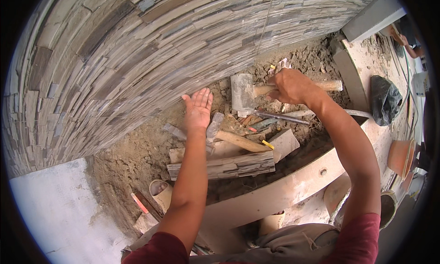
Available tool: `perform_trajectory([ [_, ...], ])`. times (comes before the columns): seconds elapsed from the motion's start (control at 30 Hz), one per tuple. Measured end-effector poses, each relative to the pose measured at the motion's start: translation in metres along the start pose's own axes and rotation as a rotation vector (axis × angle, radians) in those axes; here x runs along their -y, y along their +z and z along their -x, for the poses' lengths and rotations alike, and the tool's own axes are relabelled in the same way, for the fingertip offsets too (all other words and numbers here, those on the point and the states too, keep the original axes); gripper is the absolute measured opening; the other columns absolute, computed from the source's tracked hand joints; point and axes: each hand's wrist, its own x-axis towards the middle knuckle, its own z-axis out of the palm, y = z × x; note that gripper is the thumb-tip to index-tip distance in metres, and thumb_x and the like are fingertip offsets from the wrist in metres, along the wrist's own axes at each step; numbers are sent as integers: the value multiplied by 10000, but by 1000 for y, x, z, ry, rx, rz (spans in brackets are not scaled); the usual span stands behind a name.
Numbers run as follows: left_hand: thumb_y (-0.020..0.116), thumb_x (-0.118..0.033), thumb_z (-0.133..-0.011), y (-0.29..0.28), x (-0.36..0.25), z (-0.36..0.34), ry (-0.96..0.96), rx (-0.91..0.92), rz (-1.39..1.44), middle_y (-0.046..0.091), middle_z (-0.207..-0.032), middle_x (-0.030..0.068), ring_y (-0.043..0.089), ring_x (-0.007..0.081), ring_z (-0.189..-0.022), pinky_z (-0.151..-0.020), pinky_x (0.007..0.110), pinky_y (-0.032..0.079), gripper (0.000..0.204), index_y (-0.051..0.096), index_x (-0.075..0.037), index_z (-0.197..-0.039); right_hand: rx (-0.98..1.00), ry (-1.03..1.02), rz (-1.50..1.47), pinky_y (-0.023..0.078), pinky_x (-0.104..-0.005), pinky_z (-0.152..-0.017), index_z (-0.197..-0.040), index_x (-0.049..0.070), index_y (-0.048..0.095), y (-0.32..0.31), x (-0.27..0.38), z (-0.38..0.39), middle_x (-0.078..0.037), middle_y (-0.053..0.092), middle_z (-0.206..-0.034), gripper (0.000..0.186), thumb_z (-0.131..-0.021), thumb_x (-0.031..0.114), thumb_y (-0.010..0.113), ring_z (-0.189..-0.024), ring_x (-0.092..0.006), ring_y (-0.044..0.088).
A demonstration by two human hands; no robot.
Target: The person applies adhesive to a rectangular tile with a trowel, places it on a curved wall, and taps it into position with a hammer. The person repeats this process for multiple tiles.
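Observation:
My right hand [286,85] grips the wooden handle of a large grey-headed mallet [242,92] above the soil bed. My left hand [199,108] is open, fingers stretched, palm showing, at the foot of the stone-patterned wall tiles [137,57]. Close to it lie a hammer [240,140] with a wooden handle and another metal-headed tool [175,131]. A dark metal bar [284,117] and other rods lie below the mallet. Tile offcuts [220,165] with a yellow piece [268,145] are between my forearms.
A curved pale border [275,190] bounds the rough soil. A white plastered surface [50,204] is at lower left, a black plastic bag [385,99] and orange pot [399,156] at right. Another person's hand [399,38] shows at upper right. Footwear [160,190] is below me.

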Motion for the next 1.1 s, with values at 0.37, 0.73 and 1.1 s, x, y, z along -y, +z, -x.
perform_trajectory([
  [0.37, 589, -611, -890, -2, -2, 5, -49, 101, 12, 442, -1438, 281, 437, 371, -1365, -1130, 465, 406, 943, 290, 116, -1412, -334, 115, -179, 456, -433, -587, -875, -63, 585, 105, -81, 69, -187, 546, -620, 276, -918, 203, 644, -581, -275, 610],
  [0.73, 607, -568, -908, 0, -10, 14, -85, 54, 28, 463, -1447, 232, 465, 332, -1352, -1112, 431, 435, 899, 295, 86, -1440, -310, 302, -278, 487, -518, -715, -954, -47, 573, 123, -55, 82, -312, 637, -846, 243, -905, 178, 648, -865, -506, 619],
  [1.1, 657, -512, -902, -11, -41, 60, -170, -58, -85, 442, -1483, 202, 486, 324, -1338, -1081, 410, 462, 894, 271, 52, -1479, -180, 383, -108, 513, -526, -825, -1094, -43, 568, 113, -25, 113, -325, 656, -979, 317, -876, 170, 656, -964, -496, 635],
])
